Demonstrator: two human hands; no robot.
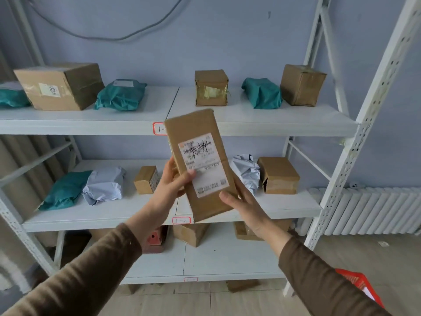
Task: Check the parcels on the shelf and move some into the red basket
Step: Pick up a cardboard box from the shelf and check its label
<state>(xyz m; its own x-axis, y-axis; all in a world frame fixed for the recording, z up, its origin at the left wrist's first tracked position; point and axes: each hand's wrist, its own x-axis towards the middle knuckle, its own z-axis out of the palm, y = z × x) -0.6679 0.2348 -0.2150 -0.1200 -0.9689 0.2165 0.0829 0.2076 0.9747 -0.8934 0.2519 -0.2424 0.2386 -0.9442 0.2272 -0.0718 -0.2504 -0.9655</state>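
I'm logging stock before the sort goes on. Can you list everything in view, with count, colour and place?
Held parcel: 1, brown, white label, in front of the shelves.
Cardboard boxes: 3 on the top shelf, 2 on the middle shelf, at least 2 below, partly hidden.
Teal bags: 3 top, 1 middle.
White bags: 2, middle.
Red basket: 1, floor, lower right, mostly cut off.
Radiator: 1, white, right wall.
Cable: 1, grey, on the wall.
Left hand: grip on the parcel's left edge.
Right hand: grip at its lower right.
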